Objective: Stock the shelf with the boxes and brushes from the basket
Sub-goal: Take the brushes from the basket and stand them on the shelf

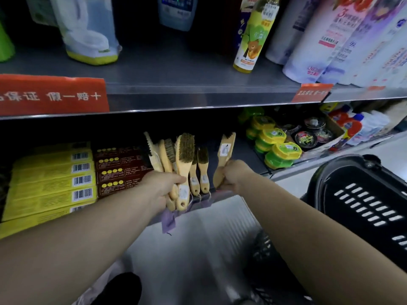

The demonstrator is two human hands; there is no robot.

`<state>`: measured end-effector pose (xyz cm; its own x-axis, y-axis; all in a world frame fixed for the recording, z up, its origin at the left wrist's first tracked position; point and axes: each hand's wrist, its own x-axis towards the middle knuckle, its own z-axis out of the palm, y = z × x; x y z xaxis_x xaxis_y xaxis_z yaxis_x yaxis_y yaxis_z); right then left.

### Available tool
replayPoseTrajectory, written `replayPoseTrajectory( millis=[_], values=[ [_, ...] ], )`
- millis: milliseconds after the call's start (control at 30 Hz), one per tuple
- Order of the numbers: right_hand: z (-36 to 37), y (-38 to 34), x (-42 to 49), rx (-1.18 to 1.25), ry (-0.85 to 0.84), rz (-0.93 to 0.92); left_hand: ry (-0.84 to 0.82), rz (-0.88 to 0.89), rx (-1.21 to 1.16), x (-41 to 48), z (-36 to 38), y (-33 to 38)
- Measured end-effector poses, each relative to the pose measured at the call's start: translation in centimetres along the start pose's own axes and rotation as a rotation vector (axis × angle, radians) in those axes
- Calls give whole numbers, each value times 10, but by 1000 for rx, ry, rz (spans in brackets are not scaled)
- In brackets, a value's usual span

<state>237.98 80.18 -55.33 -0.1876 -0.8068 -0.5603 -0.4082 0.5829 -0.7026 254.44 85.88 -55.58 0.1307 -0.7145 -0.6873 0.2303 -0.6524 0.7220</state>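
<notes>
My left hand [159, 187] grips a bunch of several wooden brushes [184, 155] by their handles, bristles up, at the front of the lower shelf [222, 195]. Two more small brushes [202, 170] stand on the shelf just to the right of that bunch. My right hand [234, 173] holds a single wooden brush [225, 150] by its handle, upright, further right on the same shelf. Stacked yellow boxes [52, 183] and dark red boxes [120, 170] lie on the shelf to the left of the brushes. The black basket [361, 199] is at the lower right.
Green-and-yellow round tins [275, 143] and a cardboard tray of black tins [312, 134] fill the shelf to the right. The upper shelf [198, 93] carries bottles, a spray can [254, 36] and red price strips. Pale floor lies below.
</notes>
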Motion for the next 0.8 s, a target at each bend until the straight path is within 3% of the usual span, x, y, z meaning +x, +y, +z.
replayPoseTrajectory(
  millis=[133,233,367,567,667,733,800],
  values=[
    [-2,10,56,-427,145,-55,-21,-41,13,26,8,3],
    [0,21,83,-604,27,-36,-43,-41,7,49,21,9],
    [3,41,107,-277,-79,-32,-73,-45,-86,65,35,4],
    [6,43,114,-478,-39,-147,-48,-41,-132,68,36,-19],
    [8,39,112,-610,106,-207,-36,-14,-149,66,39,-18],
    [7,28,105,-522,270,-309,-43,3,-178,65,39,-18],
    [6,12,93,-287,188,-371,-53,26,-194,65,39,-17]
  ],
)
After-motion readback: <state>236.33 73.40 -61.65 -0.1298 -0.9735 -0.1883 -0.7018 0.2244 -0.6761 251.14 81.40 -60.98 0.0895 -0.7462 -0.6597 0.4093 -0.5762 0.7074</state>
